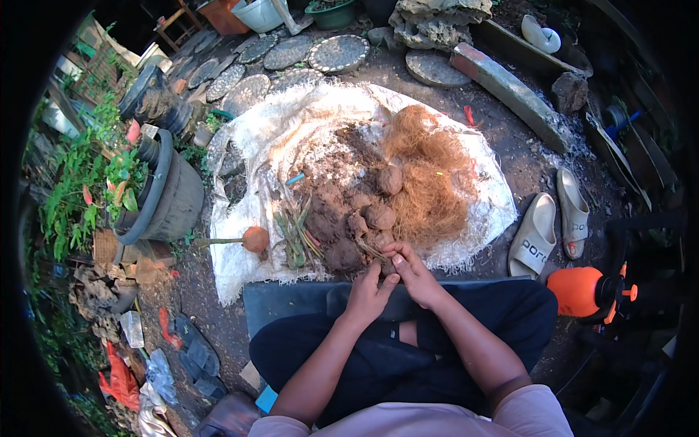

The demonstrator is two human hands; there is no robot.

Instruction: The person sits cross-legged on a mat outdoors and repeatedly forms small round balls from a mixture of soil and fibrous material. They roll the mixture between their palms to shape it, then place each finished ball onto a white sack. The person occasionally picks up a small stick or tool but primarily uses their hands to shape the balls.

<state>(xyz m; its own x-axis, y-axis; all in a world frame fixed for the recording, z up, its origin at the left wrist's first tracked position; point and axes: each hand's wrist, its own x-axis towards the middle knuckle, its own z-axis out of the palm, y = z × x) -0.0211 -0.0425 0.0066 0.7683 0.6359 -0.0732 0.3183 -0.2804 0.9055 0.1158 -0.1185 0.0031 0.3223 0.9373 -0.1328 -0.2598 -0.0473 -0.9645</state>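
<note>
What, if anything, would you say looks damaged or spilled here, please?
The white woven sack looks damaged: its near edge is frayed into loose threads. Brown crumbs also lie scattered across its middle, as if spilled.

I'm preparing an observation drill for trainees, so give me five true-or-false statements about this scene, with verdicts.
1. The left hand and right hand meet at a small brown clump with thin stems. True.
2. The rounded orange plastic sprayer stands left of the white woven sheet. False: the sprayer is to the right of the sheet.
3. The loose heap of brown fibre lies on the sheet. True.
4. The pale slip-on sandals lie on the sheet. False: the sandals are on the dark ground beside it.
5. A large dark round pot stands left of the sheet. True.
</note>
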